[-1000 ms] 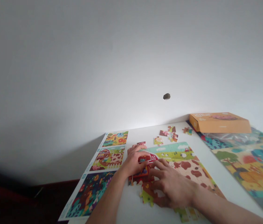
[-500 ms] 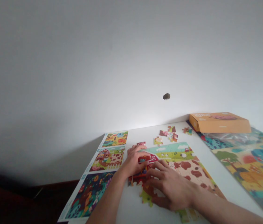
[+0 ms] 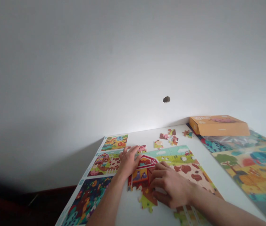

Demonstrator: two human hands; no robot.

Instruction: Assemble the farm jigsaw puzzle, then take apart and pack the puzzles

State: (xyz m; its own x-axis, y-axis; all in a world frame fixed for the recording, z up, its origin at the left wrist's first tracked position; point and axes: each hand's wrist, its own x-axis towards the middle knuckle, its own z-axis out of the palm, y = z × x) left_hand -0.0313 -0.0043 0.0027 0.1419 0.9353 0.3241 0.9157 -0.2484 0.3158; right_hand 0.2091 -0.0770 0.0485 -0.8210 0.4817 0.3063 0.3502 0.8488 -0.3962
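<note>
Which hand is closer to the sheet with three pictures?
Left. The left hand is right beside the picture sheet, hiding part of its right edge; the right hand is farther right, over the farm puzzle.

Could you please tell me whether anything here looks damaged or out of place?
Yes: there is a dark, uneven hole in the wall above the table's far edge. It looks odd because the wall around it is otherwise plain and pale.

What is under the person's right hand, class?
The right hand is over the partly built farm puzzle; red barn and spotted cow show around it. What lies directly beneath is covered.
</note>
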